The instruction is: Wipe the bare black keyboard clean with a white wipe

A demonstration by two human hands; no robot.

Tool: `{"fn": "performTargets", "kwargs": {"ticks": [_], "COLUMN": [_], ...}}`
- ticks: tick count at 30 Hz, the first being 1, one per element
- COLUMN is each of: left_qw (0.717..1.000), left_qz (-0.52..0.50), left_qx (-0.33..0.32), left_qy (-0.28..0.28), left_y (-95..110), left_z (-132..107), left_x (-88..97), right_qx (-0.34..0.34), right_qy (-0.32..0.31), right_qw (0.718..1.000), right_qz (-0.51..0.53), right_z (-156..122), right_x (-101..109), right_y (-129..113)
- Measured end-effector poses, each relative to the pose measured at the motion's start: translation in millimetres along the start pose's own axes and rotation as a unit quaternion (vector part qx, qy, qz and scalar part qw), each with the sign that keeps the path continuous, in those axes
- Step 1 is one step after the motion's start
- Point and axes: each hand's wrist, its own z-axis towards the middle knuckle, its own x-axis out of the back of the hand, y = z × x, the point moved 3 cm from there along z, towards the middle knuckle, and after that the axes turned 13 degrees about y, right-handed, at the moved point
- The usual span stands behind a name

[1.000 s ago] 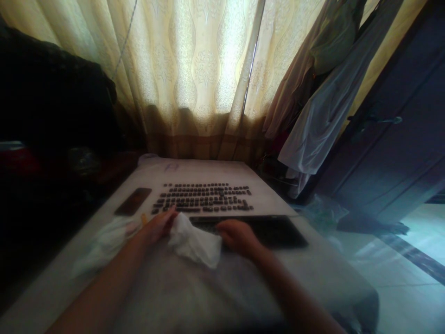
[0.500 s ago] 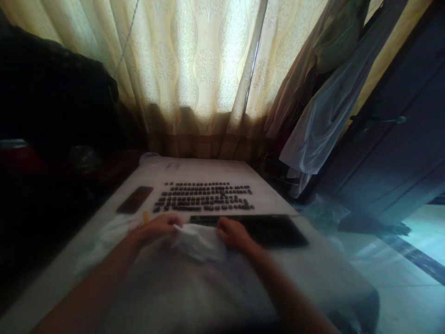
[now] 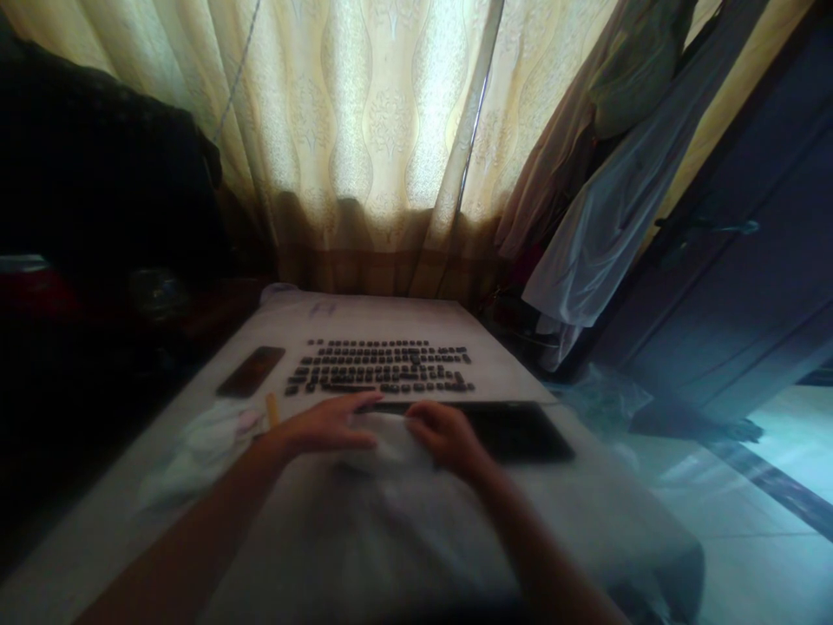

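Note:
My left hand (image 3: 329, 425) lies flat, fingers stretched out, on a white cloth (image 3: 390, 447) that rests on the table (image 3: 455, 521) in front of me. On the cloth's right side my right hand (image 3: 442, 437) sits with its fingers curled and pressing down. Just beyond both hands lies a dark keyboard frame (image 3: 514, 430). Behind it several loose dark keycaps (image 3: 383, 366) are laid out in rows on the pale table top.
A dark phone (image 3: 251, 371) lies left of the keycaps, with a small yellow stick (image 3: 272, 410) and a crumpled white cloth (image 3: 201, 447) nearer me. Curtains (image 3: 364, 148) hang behind the table. Clothes (image 3: 599, 217) and a dark cupboard (image 3: 735, 286) stand at the right.
The cloth, held up bunched between both hands a second ago, has been lowered and flattened on the table. My left hand has moved right, over the cloth, and spread out.

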Motion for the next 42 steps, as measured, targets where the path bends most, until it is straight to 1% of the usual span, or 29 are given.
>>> {"fn": "performTargets", "kwargs": {"ticks": [4, 8, 11, 13, 15, 17, 20, 24, 29, 30, 32, 34, 38, 40, 42], "left_qw": [0.997, 0.990, 0.984, 0.982, 0.982, 0.985, 0.990, 0.996, 0.998, 0.998, 0.996, 0.992, 0.966, 0.950, 0.935], "left_qz": [0.057, 0.107, 0.132, 0.140, 0.140, 0.131, 0.106, 0.065, -0.008, -0.023, -0.061, -0.111, -0.238, -0.280, -0.309], "left_qx": [-0.060, -0.091, -0.101, -0.109, -0.111, -0.106, -0.091, -0.057, -0.011, 0.004, 0.036, 0.064, 0.102, 0.130, 0.153], "left_qy": [0.003, 0.035, 0.064, 0.070, 0.061, 0.037, -0.001, -0.013, -0.059, -0.061, -0.046, -0.018, 0.021, 0.055, 0.084], "left_y": [5, 1, -4, -7, -9, -10, -9, -1, 11, 13, 17, 22, 31, 30, 27], "left_z": [-16, -30, -29, -25, -21, -18, -19, -22, -26, -26, -25, -22, -18, -17, -17], "left_x": [-32.6, -53.1, -60.0, -60.9, -59.6, -57.7, -55.5, -51.0, -37.8, -35.3, -34.0, -39.5, -66.3, -78.1, -85.8], "right_qx": [-0.029, -0.060, -0.081, -0.095, -0.109, -0.123, -0.139, -0.154, -0.157, -0.154, -0.147, -0.138, -0.115, -0.102, -0.089], "right_qy": [0.022, 0.034, 0.036, 0.037, 0.038, 0.040, 0.039, 0.032, 0.002, -0.003, -0.012, -0.018, -0.024, -0.019, -0.003], "right_qw": [0.999, 0.998, 0.996, 0.995, 0.993, 0.992, 0.989, 0.983, 0.974, 0.973, 0.972, 0.972, 0.976, 0.980, 0.985], "right_qz": [-0.011, -0.011, -0.005, 0.000, 0.006, 0.016, 0.041, 0.095, 0.164, 0.171, 0.181, 0.187, 0.184, 0.168, 0.145], "right_z": [6, 7, 7, 7, 8, 8, 7, 3, 1, 1, 0, -2, -6, -7, -7], "right_x": [7, 8, 8, 8, 9, 11, 12, 13, 20, 22, 25, 24, 16, 12, 11], "right_y": [13, 23, 25, 26, 28, 31, 35, 35, 27, 24, 18, 12, 2, 0, 0]}}
